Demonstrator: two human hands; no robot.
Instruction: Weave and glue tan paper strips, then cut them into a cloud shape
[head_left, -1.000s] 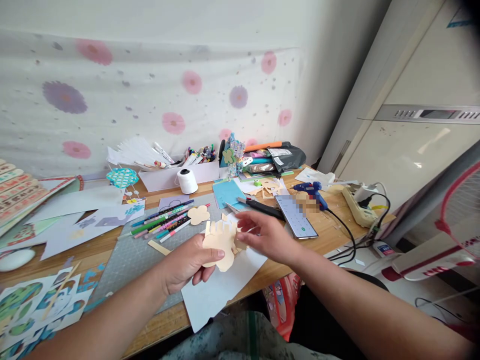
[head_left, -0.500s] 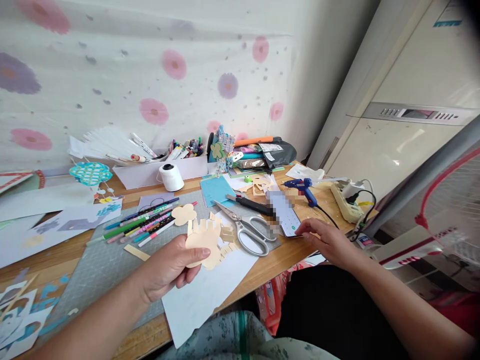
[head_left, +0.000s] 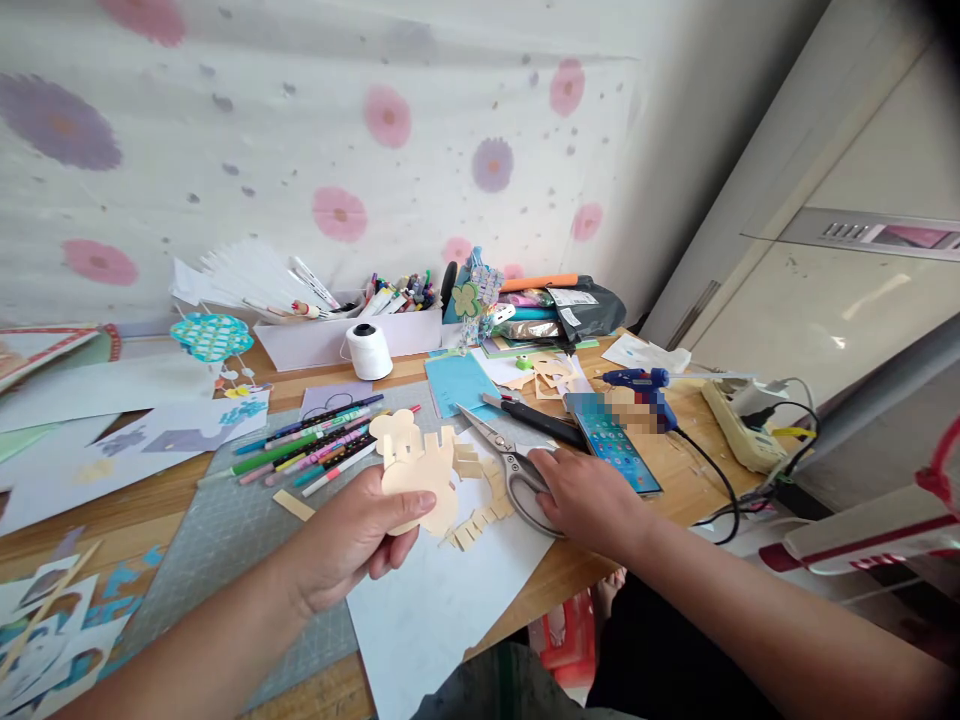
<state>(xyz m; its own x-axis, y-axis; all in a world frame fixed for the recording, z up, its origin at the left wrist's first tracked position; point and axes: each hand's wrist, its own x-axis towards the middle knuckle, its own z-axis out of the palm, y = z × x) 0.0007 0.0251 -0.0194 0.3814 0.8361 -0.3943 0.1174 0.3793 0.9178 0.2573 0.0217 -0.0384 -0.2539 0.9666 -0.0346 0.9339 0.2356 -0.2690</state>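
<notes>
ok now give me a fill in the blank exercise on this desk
The cream paper cutout is in the ____ hand.
The right hand touches the silver-handled ____.
The thread on the cone is ____.
The glue gun is mostly ____ in colour.

Missing words: left; scissors; white; blue.

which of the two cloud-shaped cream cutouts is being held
The nearer, tabbed cutout, pinched in the left hand; the other cutout lies behind it, by the pens.

Passage over near white paper (head_left: 442, 615), scissors (head_left: 510, 455) beyond
</notes>
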